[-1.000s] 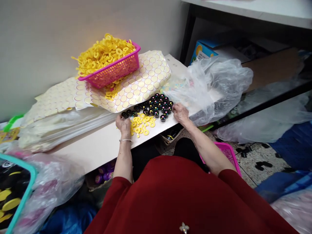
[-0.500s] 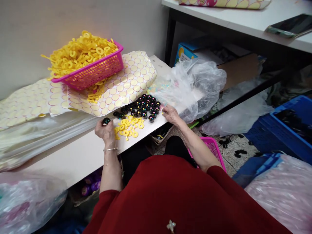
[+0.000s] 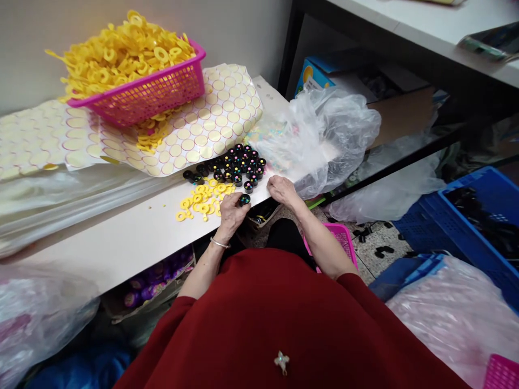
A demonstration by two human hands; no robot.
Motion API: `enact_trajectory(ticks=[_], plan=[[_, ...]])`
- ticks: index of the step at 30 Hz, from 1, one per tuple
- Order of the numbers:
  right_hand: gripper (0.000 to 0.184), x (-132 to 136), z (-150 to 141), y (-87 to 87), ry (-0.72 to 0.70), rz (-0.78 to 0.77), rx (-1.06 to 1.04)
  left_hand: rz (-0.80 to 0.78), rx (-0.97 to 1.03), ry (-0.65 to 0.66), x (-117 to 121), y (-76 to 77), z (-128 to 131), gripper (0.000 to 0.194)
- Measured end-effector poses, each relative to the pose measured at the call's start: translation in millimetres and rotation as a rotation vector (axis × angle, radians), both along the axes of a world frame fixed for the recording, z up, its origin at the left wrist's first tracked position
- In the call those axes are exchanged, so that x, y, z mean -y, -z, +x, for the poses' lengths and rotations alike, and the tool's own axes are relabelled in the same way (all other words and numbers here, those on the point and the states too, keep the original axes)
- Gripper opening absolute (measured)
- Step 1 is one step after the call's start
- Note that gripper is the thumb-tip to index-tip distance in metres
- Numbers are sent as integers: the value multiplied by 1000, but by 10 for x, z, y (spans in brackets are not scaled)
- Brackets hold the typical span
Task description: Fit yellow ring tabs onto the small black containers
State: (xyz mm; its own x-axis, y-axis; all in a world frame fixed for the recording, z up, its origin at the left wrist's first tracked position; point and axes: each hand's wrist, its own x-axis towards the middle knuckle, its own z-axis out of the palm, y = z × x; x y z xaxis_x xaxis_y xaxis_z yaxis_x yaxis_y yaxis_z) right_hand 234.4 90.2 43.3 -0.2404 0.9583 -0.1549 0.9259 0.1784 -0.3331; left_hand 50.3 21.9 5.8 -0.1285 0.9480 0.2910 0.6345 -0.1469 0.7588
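Observation:
My left hand (image 3: 232,213) grips a small round black cup (image 3: 244,200) with coloured specks inside, near the front edge of the white table (image 3: 133,229). My right hand (image 3: 281,190) rests to the right, its fingers curled together; what they hold, if anything, is hidden. Between and beyond the hands stand several black cups (image 3: 243,162), many with pink, yellow or blue beads in them. A loose pile of yellow ring pieces with short stems (image 3: 203,201) lies just left of my left hand.
A pink basket (image 3: 141,94) heaped with yellow ring pieces stands on sticker sheets (image 3: 219,111) at the back. A clear plastic bag (image 3: 324,143) lies right of the cups. Below are a pink basket (image 3: 343,240) and a blue crate (image 3: 478,216). A higher table (image 3: 425,32) overhangs the right.
My left hand has lifted a black cup from the left end of the group and carried it right, to the table's front edge. My right hand stays beside the cups. The view has shifted.

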Motion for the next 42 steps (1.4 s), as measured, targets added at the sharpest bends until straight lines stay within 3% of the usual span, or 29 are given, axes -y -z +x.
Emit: enact_trajectory(ticks=[6,11,14,19,22,27,37,42], plan=[[31,-86,-16,-46,160,-12,-105,27,-52,6,-5,35,31,21],[32,-39,-54,19,216,74,-19,51,-44,38,-37,96,16,23],[33,-28,-53,33,194,70,41,75,-54,53,-23,128,16,21],[31,-150,25,36,42,-16,108,85,-77,83,-5,213,56,23],[31,-203,21,29,107,-46,71,108,-78,79,-13,240,59,28],[29,-99,-37,27,180,33,-7,109,-59,59,2,193,21,24],[22,98,0,166,16,250,-178,135,-88,79,6,140,23,23],[21,335,-215,69,-237,318,-472,127,-102,85,2,141,26,22]])
